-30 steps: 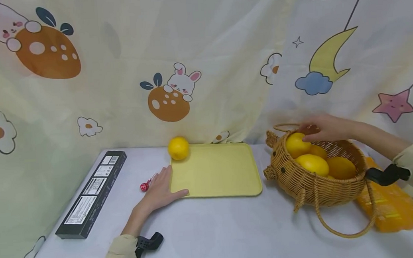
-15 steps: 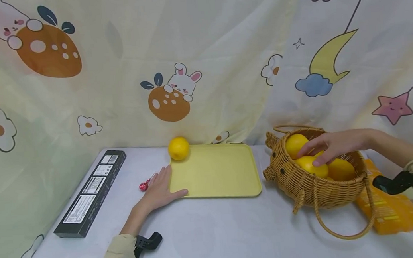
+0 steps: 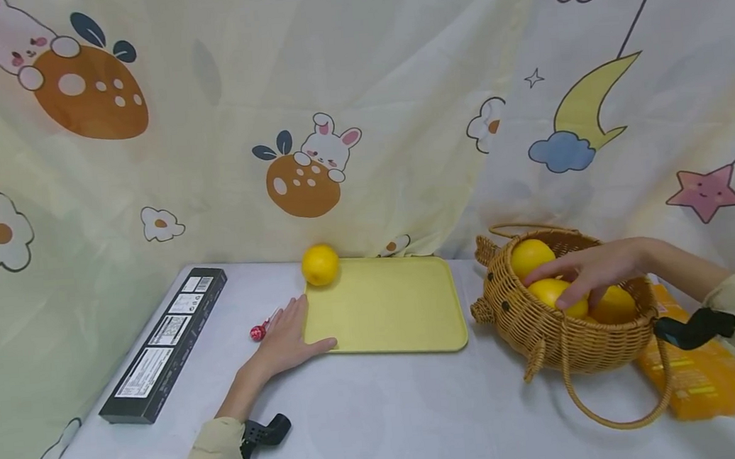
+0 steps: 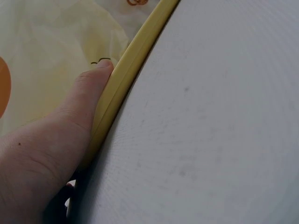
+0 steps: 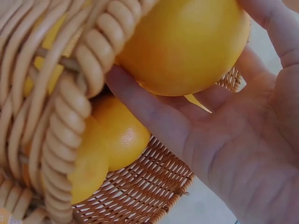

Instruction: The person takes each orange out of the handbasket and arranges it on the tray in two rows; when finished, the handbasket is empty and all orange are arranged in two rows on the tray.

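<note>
My left hand (image 3: 285, 338) rests at the left side of a pale yellow tray (image 3: 386, 306), fingers straight and thumb on its near rim (image 4: 117, 86). A yellow lemon (image 3: 321, 265) sits on the tray's far left corner. Inside a wicker basket shaped like an animal (image 3: 580, 346) lie several more lemons. My right hand (image 3: 594, 269) reaches into this basket and grips a lemon (image 3: 554, 293) between thumb and fingers. The right wrist view shows the gripped lemon (image 5: 187, 44) with fingers reaching beneath it and other lemons (image 5: 121, 135) below; some fingertips are hidden.
A long black box with white labels (image 3: 167, 343) lies at the left of the white-covered table. Beside my left hand is a red-wrapped lollipop (image 3: 259, 331). An orange packet (image 3: 713, 376) lies partly behind the basket, whose handle loop (image 3: 624, 425) hangs onto the table.
My right hand has left the rear lemon in the basket and moved toward the near side, onto the front lemon. My left hand and the tray have stayed put.
</note>
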A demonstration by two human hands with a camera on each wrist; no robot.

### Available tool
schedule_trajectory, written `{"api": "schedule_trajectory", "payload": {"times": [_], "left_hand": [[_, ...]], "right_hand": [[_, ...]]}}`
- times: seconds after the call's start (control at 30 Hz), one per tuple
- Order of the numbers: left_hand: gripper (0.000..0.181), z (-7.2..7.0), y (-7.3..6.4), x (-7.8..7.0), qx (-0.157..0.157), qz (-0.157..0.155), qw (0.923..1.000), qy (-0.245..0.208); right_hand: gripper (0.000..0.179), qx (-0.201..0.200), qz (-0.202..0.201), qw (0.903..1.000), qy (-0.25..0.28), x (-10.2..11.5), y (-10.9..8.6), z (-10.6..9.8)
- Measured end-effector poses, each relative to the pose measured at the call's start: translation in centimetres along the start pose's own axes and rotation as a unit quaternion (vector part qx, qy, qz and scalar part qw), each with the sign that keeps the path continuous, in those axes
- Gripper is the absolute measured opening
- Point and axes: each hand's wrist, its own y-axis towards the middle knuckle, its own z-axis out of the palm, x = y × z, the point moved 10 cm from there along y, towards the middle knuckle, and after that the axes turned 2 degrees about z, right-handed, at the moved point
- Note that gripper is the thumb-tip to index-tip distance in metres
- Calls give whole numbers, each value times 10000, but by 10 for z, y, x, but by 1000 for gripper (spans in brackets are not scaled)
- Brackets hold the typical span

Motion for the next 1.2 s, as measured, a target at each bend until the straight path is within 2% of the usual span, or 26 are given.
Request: {"api": "schedule_trajectory", "payload": {"times": [0.23, 0.73, 0.93, 1.2], "left_hand": [[119, 1, 0, 0, 19, -19, 10000, 33], [119, 0, 0, -1, -1, -24, 10000, -55], [119, -1, 0, -1, -14, -28, 10000, -56], [120, -1, -1, -1, -17, -28, 10000, -38]], "right_hand": [[73, 164, 97, 9996, 217, -5, 4, 0], [79, 330, 423, 9986, 38, -8, 11, 0], [83, 282, 548, 9980, -156, -8, 12, -2], [81, 317, 481, 9981, -205, -7, 13, -1]]}}
